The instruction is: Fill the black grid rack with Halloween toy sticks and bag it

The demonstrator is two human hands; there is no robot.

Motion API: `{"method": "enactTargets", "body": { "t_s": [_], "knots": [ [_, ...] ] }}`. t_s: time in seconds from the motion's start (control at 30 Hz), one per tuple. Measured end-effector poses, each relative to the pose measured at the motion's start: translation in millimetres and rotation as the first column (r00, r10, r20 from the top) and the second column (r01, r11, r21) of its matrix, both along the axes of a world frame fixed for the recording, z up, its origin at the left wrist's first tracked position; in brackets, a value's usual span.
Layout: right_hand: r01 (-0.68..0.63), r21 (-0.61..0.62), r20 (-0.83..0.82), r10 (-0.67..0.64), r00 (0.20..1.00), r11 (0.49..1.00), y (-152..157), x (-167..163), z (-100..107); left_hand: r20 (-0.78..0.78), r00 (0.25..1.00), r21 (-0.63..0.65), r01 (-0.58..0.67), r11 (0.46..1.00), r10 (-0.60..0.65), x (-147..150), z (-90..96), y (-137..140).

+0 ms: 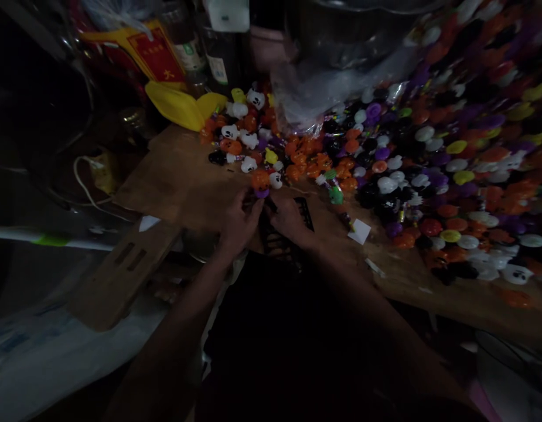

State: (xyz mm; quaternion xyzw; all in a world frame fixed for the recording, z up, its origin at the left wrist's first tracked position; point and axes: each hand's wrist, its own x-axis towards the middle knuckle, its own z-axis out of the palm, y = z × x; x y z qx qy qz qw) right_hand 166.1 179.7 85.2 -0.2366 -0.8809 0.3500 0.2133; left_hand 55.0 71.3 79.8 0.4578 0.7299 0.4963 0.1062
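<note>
A small orange pumpkin-faced toy [260,179] with a purple base stands up at the fingertips of my left hand [241,221], whose fingers are pinched around the purple part. Close beside it, my right hand [289,218] has its fingers curled in. What those fingers hold, if anything, is hidden in the dim light. Below my right hand lies a black slotted tray [303,212], partly covered by it. A white ghost-faced toy [276,180] lies just beyond my fingertips.
A big heap of orange, white, purple and black toys [394,176] spreads over the wooden table [174,170] to the right. Behind are a clear plastic bag [306,99], a metal pot [354,35] and bottles. A yellow object [174,105] lies left; a white paper square [359,231] lies right.
</note>
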Motion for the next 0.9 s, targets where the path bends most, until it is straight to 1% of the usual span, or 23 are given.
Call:
{"method": "enactTargets", "body": {
  "t_s": [0.1,0.2,0.27,0.37,0.43,0.5,0.6,0.67,0.73,0.8,0.83,0.9],
  "knots": [
    [-0.007,-0.045,-0.032,0.005,0.999,0.999,1.7,0.8,1.6,-0.044,0.999,-0.042,0.020,0.999,-0.022,5.9,-7.7,-4.9],
    [0.049,-0.127,-0.105,-0.063,0.993,0.991,3.2,1.4,1.2,-0.100,0.994,-0.105,0.027,0.994,-0.037,13.0,-15.1,-11.9],
    [0.078,-0.177,-0.160,-0.107,0.981,0.981,3.7,1.4,-0.1,-0.144,0.989,-0.137,0.015,0.990,-0.035,14.0,-16.9,-13.6],
    [0.099,-0.225,-0.207,-0.147,0.967,0.969,4.7,1.3,0.5,-0.212,0.976,-0.159,0.010,0.987,-0.044,7.9,-14.3,-13.2],
    [0.112,-0.237,-0.195,-0.161,0.967,0.965,6.4,2.3,6.2,-0.259,0.965,-0.158,0.007,0.987,-0.048,2.8,-11.2,-13.4],
    [0.107,-0.236,-0.148,-0.145,0.978,0.966,8.2,5.3,16.9,-0.309,0.951,-0.149,-0.018,0.989,-0.029,1.3,-8.9,-15.2],
    [0.071,-0.228,-0.082,-0.092,0.992,0.971,7.6,13.9,35.4,-0.380,0.924,-0.136,-0.101,0.986,0.042,8.6,-8.1,-22.7],
    [0.039,-0.256,-0.086,-0.063,0.994,0.966,3.2,20.3,41.4,-0.412,0.907,-0.130,-0.159,0.979,0.092,17.5,-9.0,-31.1],
    [0.022,-0.332,-0.096,-0.057,0.994,0.943,-3.9,24.5,38.2,-0.428,0.894,-0.123,-0.203,0.971,0.133,26.6,-10.7,-40.7],
    [0.041,-0.391,-0.089,-0.082,0.993,0.920,-11.9,25.7,27.5,-0.449,0.875,-0.103,-0.250,0.963,0.179,33.6,-13.2,-48.7],
    [0.059,-0.391,-0.076,-0.096,0.992,0.918,-15.5,25.4,20.9,-0.460,0.865,-0.090,-0.269,0.959,0.200,35.7,-14.6,-51.4],
    [0.090,-0.349,-0.070,-0.121,0.990,0.933,-21.0,24.0,9.1,-0.464,0.855,-0.065,-0.292,0.954,0.230,37.3,-17.8,-53.7]
  ]
}}
